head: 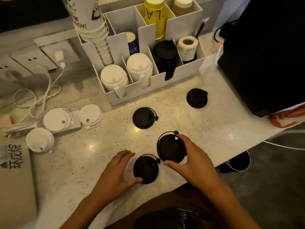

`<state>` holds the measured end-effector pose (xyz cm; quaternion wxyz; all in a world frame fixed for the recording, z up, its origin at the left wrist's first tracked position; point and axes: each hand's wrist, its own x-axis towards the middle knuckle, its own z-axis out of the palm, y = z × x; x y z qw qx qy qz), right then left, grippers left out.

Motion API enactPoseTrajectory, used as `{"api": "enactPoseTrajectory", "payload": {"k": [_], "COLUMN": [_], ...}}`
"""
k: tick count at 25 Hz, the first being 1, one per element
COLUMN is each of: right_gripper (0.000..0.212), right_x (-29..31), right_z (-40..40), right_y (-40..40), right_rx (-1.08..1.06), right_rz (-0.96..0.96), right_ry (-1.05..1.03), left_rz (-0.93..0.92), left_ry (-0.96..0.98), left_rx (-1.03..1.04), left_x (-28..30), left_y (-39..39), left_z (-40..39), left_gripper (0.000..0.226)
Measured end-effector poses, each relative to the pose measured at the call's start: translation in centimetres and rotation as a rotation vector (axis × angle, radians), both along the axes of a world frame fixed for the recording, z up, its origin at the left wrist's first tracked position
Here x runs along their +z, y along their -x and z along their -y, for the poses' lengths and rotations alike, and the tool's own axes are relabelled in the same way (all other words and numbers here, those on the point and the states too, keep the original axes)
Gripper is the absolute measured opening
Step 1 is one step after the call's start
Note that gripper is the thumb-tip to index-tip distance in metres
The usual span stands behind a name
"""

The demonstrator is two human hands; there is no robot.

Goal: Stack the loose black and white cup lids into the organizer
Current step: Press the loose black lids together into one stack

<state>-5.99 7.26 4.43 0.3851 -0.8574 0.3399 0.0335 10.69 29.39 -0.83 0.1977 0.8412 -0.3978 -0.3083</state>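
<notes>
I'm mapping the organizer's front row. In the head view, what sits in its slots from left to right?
White lid stack → second white lid stack → black lid stack → label roll.

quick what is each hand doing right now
Left hand: gripping the near black lid.
Right hand: gripping the tilted black lid.

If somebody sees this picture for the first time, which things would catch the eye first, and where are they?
First, the two hands at the near counter edge: the right hand grips a round black plastic lid, and the left hand holds a second black lid. Behind them stands the white compartmented organizer with stacked lids. Three loose white lids lie at the left.
</notes>
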Motion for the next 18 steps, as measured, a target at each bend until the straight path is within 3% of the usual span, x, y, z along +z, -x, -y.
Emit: {"api": "enactPoseTrajectory", "payload": {"k": [3, 6, 8, 11, 15, 18], "right_gripper": [0.098, 0.098, 0.097, 0.098, 0.097, 0.098], "right_x": [0.1, 0.0, -0.1, -0.3, -0.4, -0.6], "right_z": [0.9, 1.7, 2.2, 2.6, 3.1, 3.6], "right_y": [0.0, -0.1, -0.4, -0.8, -1.0, -0.7], "right_rx": [0.006, 0.036, 0.060, 0.076, 0.089, 0.096], "right_rz": [-0.034, -0.066, -0.080, -0.071, -0.064, -0.064], "right_ry": [0.031, 0.042, 0.030, 0.028, 0.015, 0.020], "left_rz": [0.145, 0.226, 0.245, 0.218, 0.149, 0.132], "left_ry": [-0.061, -0.024, 0.014, 0.021, 0.067, 0.101], "left_rx": [-0.266, -0.443, -0.452, -0.293, 0.147, 0.332], "left_x": [-1.5, -2.5, -2.9, -3.0, -2.8, -3.0], "left_y": [-0.7, -1.6, -1.5, -0.5, 2.4, 5.1], "left_z": [1.1, 2.1, 2.3, 2.0, 3.9, 6.4], "left_gripper": [0.110, 0.101, 0.093, 0.093, 0.093, 0.089]}}
